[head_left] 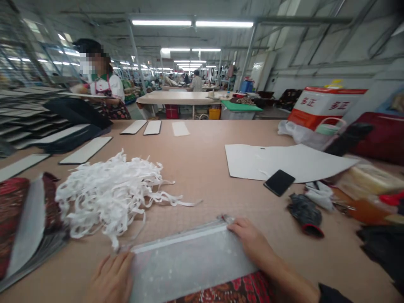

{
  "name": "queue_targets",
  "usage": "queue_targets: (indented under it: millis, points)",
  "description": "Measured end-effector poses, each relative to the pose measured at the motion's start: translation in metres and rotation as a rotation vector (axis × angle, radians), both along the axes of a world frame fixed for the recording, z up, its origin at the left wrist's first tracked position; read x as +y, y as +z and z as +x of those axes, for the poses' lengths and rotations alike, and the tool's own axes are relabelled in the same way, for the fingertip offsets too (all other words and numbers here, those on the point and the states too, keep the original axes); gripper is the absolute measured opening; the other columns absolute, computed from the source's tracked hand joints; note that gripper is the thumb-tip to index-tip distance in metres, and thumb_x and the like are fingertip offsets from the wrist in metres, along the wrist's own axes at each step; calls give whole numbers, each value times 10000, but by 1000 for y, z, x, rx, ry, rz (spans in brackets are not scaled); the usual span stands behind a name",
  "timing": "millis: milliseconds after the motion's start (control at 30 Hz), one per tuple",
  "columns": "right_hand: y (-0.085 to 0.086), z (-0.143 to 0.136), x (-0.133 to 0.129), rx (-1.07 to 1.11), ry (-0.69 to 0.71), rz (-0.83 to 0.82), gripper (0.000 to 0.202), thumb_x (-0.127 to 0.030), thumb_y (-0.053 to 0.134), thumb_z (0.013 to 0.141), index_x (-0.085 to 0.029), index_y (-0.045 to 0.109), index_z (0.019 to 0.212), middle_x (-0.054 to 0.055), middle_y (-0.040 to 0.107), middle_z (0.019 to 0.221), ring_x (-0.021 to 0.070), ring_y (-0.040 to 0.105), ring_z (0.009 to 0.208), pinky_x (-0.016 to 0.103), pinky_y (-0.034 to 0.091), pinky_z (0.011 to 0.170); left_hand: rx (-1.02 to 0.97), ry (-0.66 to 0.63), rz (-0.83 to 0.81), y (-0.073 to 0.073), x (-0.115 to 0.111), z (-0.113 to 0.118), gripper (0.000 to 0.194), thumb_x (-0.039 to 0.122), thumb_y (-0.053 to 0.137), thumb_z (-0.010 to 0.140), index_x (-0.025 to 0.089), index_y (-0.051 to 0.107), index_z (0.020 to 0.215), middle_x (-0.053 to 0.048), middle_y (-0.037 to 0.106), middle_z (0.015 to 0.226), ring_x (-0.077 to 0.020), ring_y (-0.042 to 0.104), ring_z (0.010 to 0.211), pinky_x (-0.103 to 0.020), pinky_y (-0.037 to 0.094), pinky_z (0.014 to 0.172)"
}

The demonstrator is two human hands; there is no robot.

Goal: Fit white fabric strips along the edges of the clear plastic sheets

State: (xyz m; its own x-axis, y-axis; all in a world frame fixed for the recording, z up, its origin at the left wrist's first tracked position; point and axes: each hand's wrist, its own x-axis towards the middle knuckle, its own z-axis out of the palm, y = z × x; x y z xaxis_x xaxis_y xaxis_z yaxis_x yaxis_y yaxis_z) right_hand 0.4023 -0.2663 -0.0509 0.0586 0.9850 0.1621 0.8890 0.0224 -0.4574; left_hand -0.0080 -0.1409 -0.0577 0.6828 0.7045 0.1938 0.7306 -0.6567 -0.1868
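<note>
In front of me lies a greyish fabric panel (pixel 189 265), with a red and dark patterned cloth (pixel 224 290) showing at its lower edge. A narrow white tape (pixel 183 240) runs along the panel's far edge. My left hand (pixel 112 275) is closed at the panel's left end, its fingertips near the end of the tape. At the far right corner my right hand (pixel 248 237) pinches the panel and tape end between thumb and fingers. A tangled heap of white tapes (pixel 107 189) rests on the table beyond my left hand.
Folded patterned fabric pieces (pixel 31 219) stack at the left. Pale boards (pixel 85 150) lie behind the heap. At right are a large white sheet (pixel 284 162), a phone (pixel 279 182), a dark glove (pixel 305 212) and a red-white box (pixel 325 105). A co-worker (pixel 107 88) stands far left.
</note>
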Motion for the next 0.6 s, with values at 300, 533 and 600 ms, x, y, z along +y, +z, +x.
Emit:
queue_targets:
  millis: [300, 533, 600]
  points:
    - [8, 14, 4, -4, -134, -89, 130, -95, 444, 746, -186, 526, 703, 38, 547, 784, 173, 508, 798, 279, 408, 721, -40, -89, -289, 48, 12, 95, 296, 209, 393, 797, 222, 614, 992, -62, 615, 1034, -215, 554, 950, -385, 406, 847]
    - [27, 14, 1, 56, -167, -161, 67, -173, 433, 769, -191, 479, 724, 26, 548, 736, 163, 497, 699, 269, 376, 634, -186, -348, -446, 52, -24, 239, 275, 198, 456, 816, 205, 542, 1077, -52, 575, 1059, -189, 513, 970, -347, 396, 842]
    - [31, 15, 1, 242, -171, -164, 47, -190, 422, 782, -197, 459, 755, 1, 542, 717, 143, 500, 669, 254, 377, 621, -218, -358, -439, 45, -28, 258, 287, 238, 457, 832, 199, 517, 1110, -55, 562, 1067, -191, 500, 979, -349, 390, 840]
